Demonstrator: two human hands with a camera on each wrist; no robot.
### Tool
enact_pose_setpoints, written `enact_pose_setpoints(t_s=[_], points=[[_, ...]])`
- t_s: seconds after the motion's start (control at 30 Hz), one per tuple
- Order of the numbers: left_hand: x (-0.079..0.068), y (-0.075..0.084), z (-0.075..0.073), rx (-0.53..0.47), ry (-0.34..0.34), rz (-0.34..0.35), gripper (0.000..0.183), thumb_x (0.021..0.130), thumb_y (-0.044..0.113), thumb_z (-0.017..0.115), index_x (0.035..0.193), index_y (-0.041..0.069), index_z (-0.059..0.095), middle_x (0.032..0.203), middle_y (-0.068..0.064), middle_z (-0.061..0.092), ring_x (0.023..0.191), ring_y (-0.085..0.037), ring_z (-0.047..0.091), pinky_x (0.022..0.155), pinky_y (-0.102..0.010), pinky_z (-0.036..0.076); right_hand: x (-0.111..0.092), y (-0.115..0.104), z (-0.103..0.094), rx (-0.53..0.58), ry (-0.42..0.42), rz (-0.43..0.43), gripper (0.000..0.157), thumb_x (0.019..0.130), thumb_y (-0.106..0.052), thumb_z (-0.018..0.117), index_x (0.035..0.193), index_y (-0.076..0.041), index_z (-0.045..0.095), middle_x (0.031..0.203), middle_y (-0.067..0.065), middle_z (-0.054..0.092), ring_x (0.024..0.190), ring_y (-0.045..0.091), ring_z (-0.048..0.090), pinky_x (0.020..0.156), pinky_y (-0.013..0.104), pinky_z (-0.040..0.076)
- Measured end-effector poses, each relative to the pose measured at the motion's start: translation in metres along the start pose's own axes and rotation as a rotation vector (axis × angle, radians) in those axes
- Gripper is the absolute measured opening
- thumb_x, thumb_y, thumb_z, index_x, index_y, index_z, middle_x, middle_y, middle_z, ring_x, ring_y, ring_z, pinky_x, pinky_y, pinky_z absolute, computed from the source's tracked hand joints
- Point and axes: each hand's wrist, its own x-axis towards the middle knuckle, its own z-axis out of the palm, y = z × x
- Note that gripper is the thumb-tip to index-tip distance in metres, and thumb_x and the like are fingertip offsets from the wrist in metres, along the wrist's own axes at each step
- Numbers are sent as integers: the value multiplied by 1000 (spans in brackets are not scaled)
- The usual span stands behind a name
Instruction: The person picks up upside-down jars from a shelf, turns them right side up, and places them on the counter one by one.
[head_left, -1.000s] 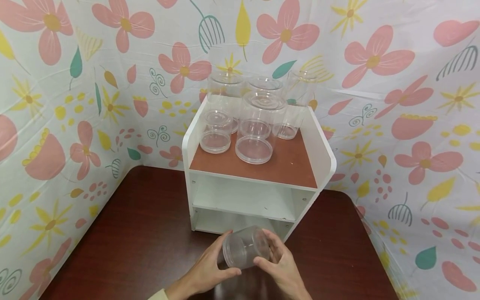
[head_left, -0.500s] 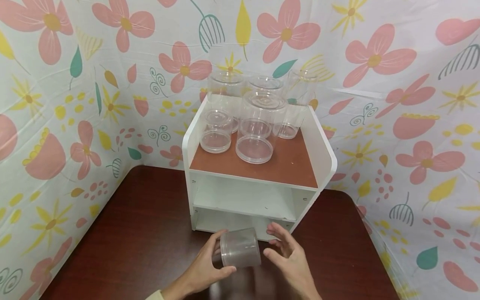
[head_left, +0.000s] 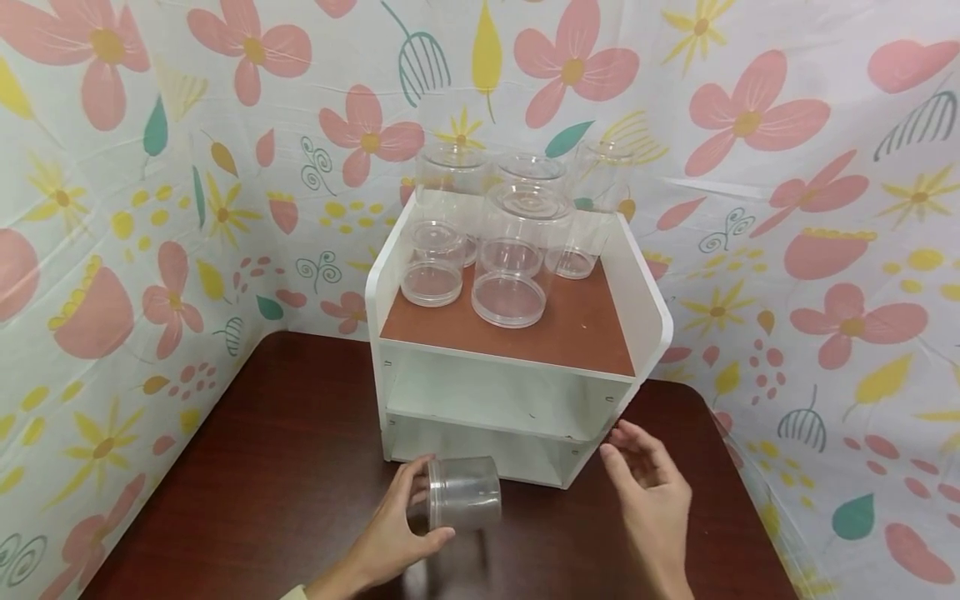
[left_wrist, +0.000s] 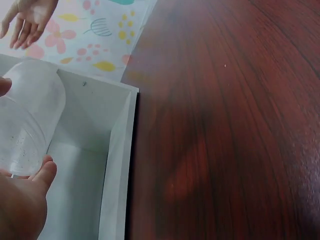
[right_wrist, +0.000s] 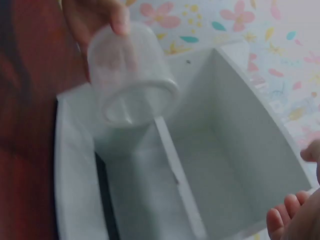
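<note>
My left hand (head_left: 393,523) grips a clear plastic jar (head_left: 468,493) by its ridged lid end, thumb below and fingers behind. The jar lies on its side in the air, its base toward the right, in front of the white shelf unit (head_left: 480,357). In the left wrist view the jar (left_wrist: 35,95) shows at the left edge, overlapping the shelf opening. From the right wrist view, the jar (right_wrist: 132,75) hangs from the left hand (right_wrist: 95,20). My right hand (head_left: 651,492) is off to the right, fingers loosely bent, holding nothing, near the unit's lower right side.
Several clear jars, among them a short one (head_left: 432,265) and a tall one (head_left: 512,292), stand on the unit's brown top (head_left: 570,333). Two white shelf spaces open toward me below it. A dark red-brown table (head_left: 285,450) carries the unit; flowered cloth (head_left: 225,167) hangs behind.
The right hand lets go of the jar and moves away to the right. The left hand, still gripping the jar, shifts a little left and levels it.
</note>
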Motion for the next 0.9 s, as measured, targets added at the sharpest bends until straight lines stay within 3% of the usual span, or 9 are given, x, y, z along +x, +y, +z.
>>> enact_pose_setpoints(t_s=[0.2, 0.47, 0.73, 0.9], points=[[0, -1, -8, 30, 30, 7, 100, 78, 21, 91, 158, 10, 33, 143, -3, 45, 126, -27, 53, 105, -41, 49, 19, -3, -5, -133, 95, -62, 35, 91, 4, 75, 125, 3, 69, 112, 8, 68, 102, 17, 65, 84, 15, 52], [0, 2, -17, 117, 57, 8, 102, 76, 26, 92, 159, 14, 35, 139, -1, 47, 125, -22, 52, 104, -38, 49, 36, 0, -2, -203, 43, -160, 40, 90, 4, 76, 129, 2, 68, 113, 13, 63, 98, 17, 64, 81, 13, 51], [-2, 6, -22, 202, 53, 20, 101, 75, 33, 92, 158, 16, 38, 140, -1, 45, 129, -26, 49, 102, -58, 46, 46, 5, 5, -355, 37, -202, 39, 90, -6, 80, 126, 2, 69, 108, 4, 64, 85, 7, 65, 70, 11, 50], [-3, 7, -26, 265, 77, 67, 100, 72, 33, 94, 156, 22, 42, 138, 3, 46, 127, -21, 51, 100, -51, 48, 49, 10, 10, -449, 57, -194, 41, 90, -12, 81, 126, 2, 70, 115, 9, 66, 100, 16, 61, 83, 16, 41]])
